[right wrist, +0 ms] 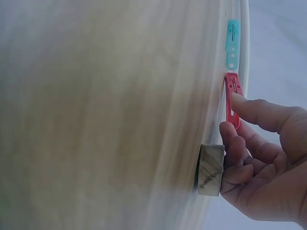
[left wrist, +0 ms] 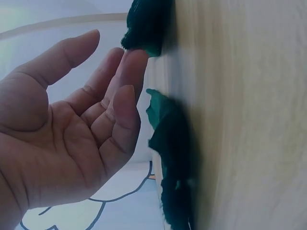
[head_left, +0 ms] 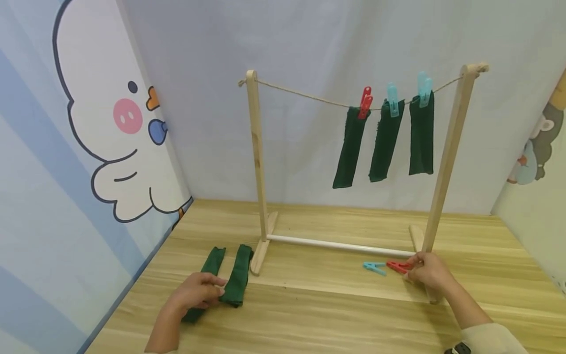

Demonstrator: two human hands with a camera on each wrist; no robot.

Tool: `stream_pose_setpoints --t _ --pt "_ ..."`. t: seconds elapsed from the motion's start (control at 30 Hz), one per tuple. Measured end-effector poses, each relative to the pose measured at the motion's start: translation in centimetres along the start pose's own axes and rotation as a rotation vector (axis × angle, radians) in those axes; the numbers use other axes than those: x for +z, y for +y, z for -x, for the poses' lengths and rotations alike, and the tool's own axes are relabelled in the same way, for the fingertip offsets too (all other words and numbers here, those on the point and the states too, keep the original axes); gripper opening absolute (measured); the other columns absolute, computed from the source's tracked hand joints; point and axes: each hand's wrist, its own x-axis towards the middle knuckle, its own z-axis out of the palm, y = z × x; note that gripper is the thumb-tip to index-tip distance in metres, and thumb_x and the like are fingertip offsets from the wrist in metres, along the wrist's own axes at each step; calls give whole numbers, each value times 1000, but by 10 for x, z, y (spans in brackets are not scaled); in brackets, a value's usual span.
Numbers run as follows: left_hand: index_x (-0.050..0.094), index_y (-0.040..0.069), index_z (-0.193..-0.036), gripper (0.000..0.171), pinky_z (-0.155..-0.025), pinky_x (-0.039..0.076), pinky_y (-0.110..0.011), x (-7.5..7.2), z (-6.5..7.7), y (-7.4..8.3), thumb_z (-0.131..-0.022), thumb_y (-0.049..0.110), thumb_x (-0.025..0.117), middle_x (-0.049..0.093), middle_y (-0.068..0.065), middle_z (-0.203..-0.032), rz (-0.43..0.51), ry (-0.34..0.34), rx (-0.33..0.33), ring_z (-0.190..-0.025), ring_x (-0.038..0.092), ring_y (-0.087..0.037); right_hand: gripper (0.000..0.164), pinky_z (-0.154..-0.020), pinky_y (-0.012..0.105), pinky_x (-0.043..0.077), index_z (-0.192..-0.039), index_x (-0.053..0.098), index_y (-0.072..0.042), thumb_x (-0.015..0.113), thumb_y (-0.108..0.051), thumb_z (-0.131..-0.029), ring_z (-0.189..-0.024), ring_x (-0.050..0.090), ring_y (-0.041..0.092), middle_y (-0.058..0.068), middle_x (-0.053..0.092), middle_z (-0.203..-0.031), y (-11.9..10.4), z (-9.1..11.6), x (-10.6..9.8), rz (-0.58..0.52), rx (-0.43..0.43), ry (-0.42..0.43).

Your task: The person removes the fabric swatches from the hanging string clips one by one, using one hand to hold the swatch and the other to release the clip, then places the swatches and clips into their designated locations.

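My left hand (head_left: 193, 295) is low over the table between two dark green cloth strips, its fingers loosely bent with nothing between them. One strip (head_left: 239, 275) lies by its fingertips; the other strip (head_left: 214, 260) runs partly hidden beneath the hand. In the left wrist view, the palm (left wrist: 72, 139) is bare. At the rack's right foot, my right hand (head_left: 431, 271) pinches a red clothespin (right wrist: 233, 85) by its handle end, thumb on one side. A light blue clothespin (head_left: 374, 268) lies just left of the red one.
A wooden rack with a left post (head_left: 258, 157) and right post (head_left: 448, 157) carries a rope (head_left: 305, 96). Three green strips hang toward its right, held by a red clothespin (head_left: 365, 104) and two light blue ones. A white bar (head_left: 336, 245) joins the posts near the table (head_left: 309, 319).
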Motion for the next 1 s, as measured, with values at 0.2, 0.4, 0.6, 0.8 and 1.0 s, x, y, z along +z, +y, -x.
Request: stream_pose_setpoints --t 0.2,0.4,0.6,0.8,1.0 --pt "56 -9 -117 38 -72 49 -48 -6 1 1 -88 15 61 64 -11 -95 16 -35 28 -85 61 -27 35 -58 34 45 -99 56 14 72 0 -71 -66 53 21 9 55 -75 0 -1 -1 -5 -4 -9" --pt "52 -9 -119 40 -76 48 -50 -8 1 8 -88 15 59 63 -19 -105 49 -68 38 -90 62 -33 35 -59 34 47 -100 55 16 71 1 -72 -67 54 20 9 56 -74 0 1 -1 -36 -7 -23" --pt "51 -10 -121 42 -78 47 -52 -6 -2 15 -89 16 59 62 -21 -107 60 -82 70 -92 61 -35 34 -63 34 47 -102 56 15 69 0 -74 -73 55 22 11 58 -82 2 3 -2 -38 -9 -22" --pt "50 -8 -124 45 -76 47 -51 -1 -6 26 -89 18 59 63 -20 -105 84 -97 96 -91 62 -33 35 -67 34 49 -108 54 16 66 -4 -81 -81 58 25 13 62 -90 1 8 -5 -54 -6 -22" --pt "51 -5 -125 43 -75 46 -47 0 -7 36 -91 19 59 64 -16 -104 102 -36 140 -90 61 -32 42 -73 40 50 -114 49 17 64 -14 -89 -89 58 31 17 61 -96 -9 11 -11 -95 -39 -16"
